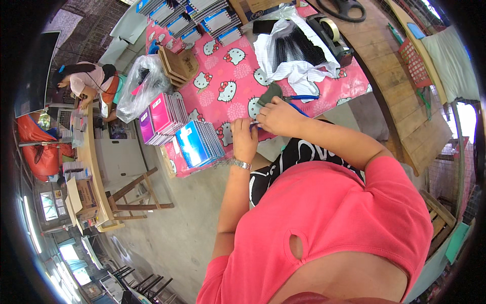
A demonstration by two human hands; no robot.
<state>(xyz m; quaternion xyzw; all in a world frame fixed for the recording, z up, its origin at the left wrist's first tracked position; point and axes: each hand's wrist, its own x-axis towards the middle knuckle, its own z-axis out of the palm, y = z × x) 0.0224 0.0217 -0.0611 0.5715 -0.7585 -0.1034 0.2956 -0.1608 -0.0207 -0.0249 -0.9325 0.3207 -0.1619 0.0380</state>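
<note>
My left hand [245, 139] and my right hand [280, 116] come together at the near edge of the table [210, 109], which has a pink cartoon-cat cover. Both are closed, fingers bent, around a small dark-blue and whitish piece between them, too small and hidden to name. A crumpled dark green cloth [271, 94] lies just beyond my right fingers. Close to my right wrist is a slim blue object [305, 97]. Left of my left hand stand spiral notebooks with blue covers [195, 144], beside a stack with pink and purple covers [164, 115].
Black bristly strips [298, 48] lie on white paper near a tape dispenser [331, 38]. More spiral notebooks [217, 23] fill the far side. A clear plastic bag [142, 83] and brown cardboard pieces [179, 66] sit at the left. Another person [88, 81] works at a side table.
</note>
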